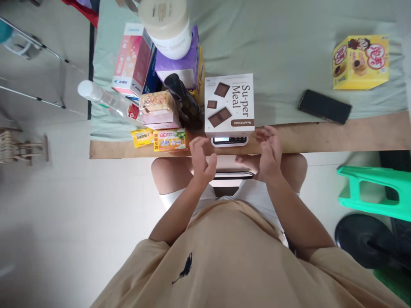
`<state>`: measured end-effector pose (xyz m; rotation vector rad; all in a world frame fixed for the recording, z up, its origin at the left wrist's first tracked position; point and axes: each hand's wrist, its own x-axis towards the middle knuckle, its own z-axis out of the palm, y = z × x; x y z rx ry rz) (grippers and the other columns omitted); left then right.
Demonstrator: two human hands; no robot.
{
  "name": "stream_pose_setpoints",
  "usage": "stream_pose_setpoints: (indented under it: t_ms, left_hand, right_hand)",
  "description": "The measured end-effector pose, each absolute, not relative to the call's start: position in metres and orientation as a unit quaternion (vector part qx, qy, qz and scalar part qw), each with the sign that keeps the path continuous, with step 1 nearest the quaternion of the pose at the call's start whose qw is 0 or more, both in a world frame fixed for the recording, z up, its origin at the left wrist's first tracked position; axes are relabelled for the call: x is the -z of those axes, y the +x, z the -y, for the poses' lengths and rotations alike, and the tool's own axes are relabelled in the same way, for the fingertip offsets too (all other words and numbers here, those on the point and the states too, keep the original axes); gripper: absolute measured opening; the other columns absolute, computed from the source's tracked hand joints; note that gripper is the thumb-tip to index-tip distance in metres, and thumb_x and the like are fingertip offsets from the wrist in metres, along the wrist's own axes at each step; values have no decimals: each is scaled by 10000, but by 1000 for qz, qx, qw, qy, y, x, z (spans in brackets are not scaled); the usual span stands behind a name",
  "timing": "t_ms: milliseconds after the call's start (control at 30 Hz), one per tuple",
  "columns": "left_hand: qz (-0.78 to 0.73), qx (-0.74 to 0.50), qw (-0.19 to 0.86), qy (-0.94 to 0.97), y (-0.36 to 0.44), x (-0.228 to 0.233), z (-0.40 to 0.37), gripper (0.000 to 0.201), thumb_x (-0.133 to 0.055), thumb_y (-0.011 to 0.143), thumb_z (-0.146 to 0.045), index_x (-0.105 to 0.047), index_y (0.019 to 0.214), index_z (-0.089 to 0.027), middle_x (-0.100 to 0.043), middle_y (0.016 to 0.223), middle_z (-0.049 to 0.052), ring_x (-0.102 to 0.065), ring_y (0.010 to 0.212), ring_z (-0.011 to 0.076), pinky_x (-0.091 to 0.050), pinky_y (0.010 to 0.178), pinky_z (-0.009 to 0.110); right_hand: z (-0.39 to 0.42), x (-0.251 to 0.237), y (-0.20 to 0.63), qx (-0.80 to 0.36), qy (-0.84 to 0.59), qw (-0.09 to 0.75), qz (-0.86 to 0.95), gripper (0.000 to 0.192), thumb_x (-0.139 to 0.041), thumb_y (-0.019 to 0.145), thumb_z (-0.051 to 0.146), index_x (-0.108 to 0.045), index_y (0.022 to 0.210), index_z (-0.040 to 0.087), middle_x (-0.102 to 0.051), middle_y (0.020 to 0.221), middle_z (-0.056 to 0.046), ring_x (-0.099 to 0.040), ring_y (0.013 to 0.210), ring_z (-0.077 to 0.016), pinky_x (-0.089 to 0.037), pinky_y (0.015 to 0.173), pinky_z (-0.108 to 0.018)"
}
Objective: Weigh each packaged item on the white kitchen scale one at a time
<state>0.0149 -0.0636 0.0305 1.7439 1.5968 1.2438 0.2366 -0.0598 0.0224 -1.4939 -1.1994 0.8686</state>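
A white "Su-per Meal" box point(229, 105) with chocolate pictures rests on a small white digital scale point(241, 141), whose lit display shows below the box's near edge. My left hand point(202, 160) is just left of the scale, fingers apart and curved, holding nothing. To the right of the box, my right hand point(269, 152) is raised with its fingers loosely spread, also holding nothing. Neither hand appears to grip the box. An orange and green packet point(170, 140) lies close to the left hand.
Left of the box stand a dark bottle point(186, 105), a clear bottle point(109, 100), a pink box point(133, 62), a purple pack point(180, 68) and a white tub point(170, 38). A phone point(325, 106) and yellow box point(361, 62) lie right. A green stool point(372, 205) stands on the floor.
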Motion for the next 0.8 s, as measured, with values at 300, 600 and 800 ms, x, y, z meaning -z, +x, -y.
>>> stream_pose_setpoints:
  t_ms: [300,600,800]
  left_hand:
    - [-607,-333,289,661,3,-9,49,426,-483,899,-310,-259,559,-185,-287,512,-29,-293,523,79,-230,584,287]
    - [-638,-274,272,667,7,-6,43,416,-502,868,-282,-290,523,-187,-313,479,-20,-317,515,92,-207,589,285]
    - [-639,-253,267,675,7,-6,43,411,-538,843,-278,-321,506,-186,-370,481,-7,-335,520,99,-201,595,291]
  right_hand:
    - [50,-9,256,-378,-657,401,514,347,-444,930,478,-431,713,207,-446,631,-7,-429,595,-121,-397,599,-298]
    - [46,-10,253,-322,-685,322,568,371,-516,884,547,-540,764,197,-583,678,-44,-508,663,-163,-385,657,-328]
    - [47,-9,253,-309,-686,308,583,404,-489,906,582,-561,802,199,-609,709,-58,-526,673,-178,-416,681,-347]
